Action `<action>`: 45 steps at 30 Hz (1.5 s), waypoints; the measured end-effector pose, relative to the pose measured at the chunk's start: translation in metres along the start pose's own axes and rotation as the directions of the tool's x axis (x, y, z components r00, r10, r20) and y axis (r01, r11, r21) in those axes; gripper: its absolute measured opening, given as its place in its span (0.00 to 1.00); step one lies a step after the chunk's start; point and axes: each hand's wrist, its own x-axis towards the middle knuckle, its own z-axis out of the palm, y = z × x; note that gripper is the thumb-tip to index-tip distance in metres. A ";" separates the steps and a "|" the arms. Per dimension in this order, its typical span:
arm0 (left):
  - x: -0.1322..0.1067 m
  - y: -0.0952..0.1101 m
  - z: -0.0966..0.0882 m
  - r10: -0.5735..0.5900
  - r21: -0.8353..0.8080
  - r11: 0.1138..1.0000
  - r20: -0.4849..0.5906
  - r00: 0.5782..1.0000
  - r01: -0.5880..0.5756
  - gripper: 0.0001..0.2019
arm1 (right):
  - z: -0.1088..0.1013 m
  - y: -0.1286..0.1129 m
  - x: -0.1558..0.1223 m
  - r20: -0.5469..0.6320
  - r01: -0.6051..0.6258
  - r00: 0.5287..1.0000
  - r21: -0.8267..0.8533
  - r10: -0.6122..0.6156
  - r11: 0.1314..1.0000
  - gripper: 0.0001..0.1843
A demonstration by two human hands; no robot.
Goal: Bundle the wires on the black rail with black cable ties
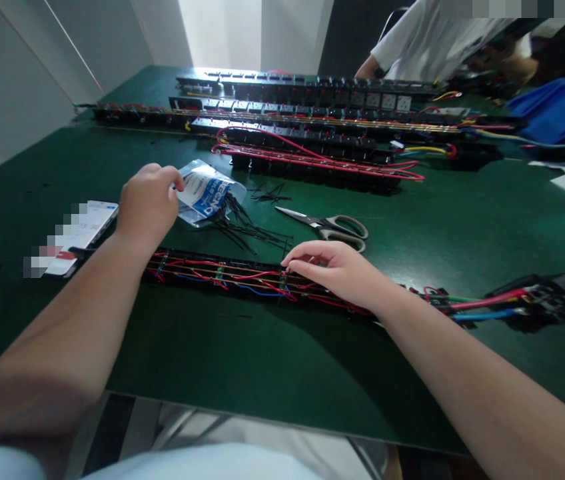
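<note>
On the green table (187,357): wired strips (250,279), plastic bag (207,190), scissors (321,223), phone (91,225), blue bin (557,110).

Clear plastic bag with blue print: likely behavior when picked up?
The clear plastic bag with blue print looks like thin film, so probably floppy and light. Thin black strips stick out of its end, so some may slide out if tilted.

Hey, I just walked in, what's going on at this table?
A person's right hand is at a long black wired strip on the green table, thumb and fingers close together. The left hand is beside a plastic bag with black cable ties spilling out; its grip is unclear. Scissors lie just beyond the strip, with more strips farther back.
</note>
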 end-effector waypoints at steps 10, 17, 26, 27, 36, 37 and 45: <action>-0.011 0.018 -0.001 0.083 -0.141 0.987 0.032 0.996 -0.078 0.23 | 0.000 -0.002 0.000 0.014 -0.020 1.000 -0.023 0.020 1.000 0.13; -0.035 0.060 -0.018 0.499 -0.366 0.783 -0.111 0.859 -0.503 0.12 | 0.000 0.001 0.001 0.022 -0.022 1.000 0.014 0.022 1.000 0.14; -0.077 0.105 -0.014 0.932 -0.446 0.352 0.093 0.349 -0.823 0.07 | -0.001 -0.003 0.000 0.024 0.057 0.998 -0.034 -0.056 0.998 0.11; -0.076 0.104 -0.013 0.935 -0.391 0.350 0.086 0.345 -0.852 0.06 | -0.001 -0.003 0.000 0.035 0.070 0.997 -0.052 -0.068 0.996 0.11; -0.077 0.106 -0.014 0.947 -0.108 0.319 0.002 0.321 -0.942 0.10 | -0.003 -0.001 0.001 0.071 0.117 0.992 -0.129 -0.108 0.985 0.12; -0.078 0.106 -0.014 0.948 -0.108 0.314 -0.008 0.317 -0.943 0.10 | -0.003 -0.001 0.001 0.071 0.115 0.992 -0.130 -0.106 0.985 0.12; -0.078 0.105 -0.011 0.939 -0.099 0.317 -0.108 0.327 -0.943 0.11 | -0.001 -0.003 0.001 0.054 0.084 0.995 -0.121 -0.078 0.989 0.11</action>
